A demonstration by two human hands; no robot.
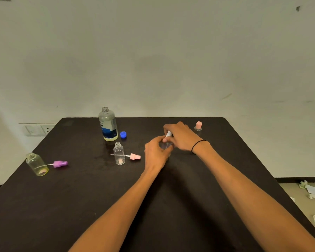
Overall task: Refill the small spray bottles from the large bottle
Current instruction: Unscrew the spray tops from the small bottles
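Head view. Both hands work at the centre of the dark table [189, 206]. The left hand [155, 151] grips a small clear bottle [165, 145], fingers curled round its body. The right hand [180, 136] pinches a white spray head [169, 133] at the bottle's top; whether the head is seated in the neck cannot be told, as the fingers cover the joint. A black band [198, 145] circles the right wrist.

The large bottle [108, 124] stands upright at the far left-centre, uncapped, with little liquid in its base. Its blue cap [123, 134] lies just beside it on the right.

Near of the large bottle stands an open clear spray bottle [119, 153]. A pink spray head [135, 156] lies just behind it, its tube crossing behind the bottle.

At the left edge stands an open yellowish bottle [37, 164], with a purple spray head [60, 163] lying just to its right.

A pink cap [198, 125] stands at the far right.
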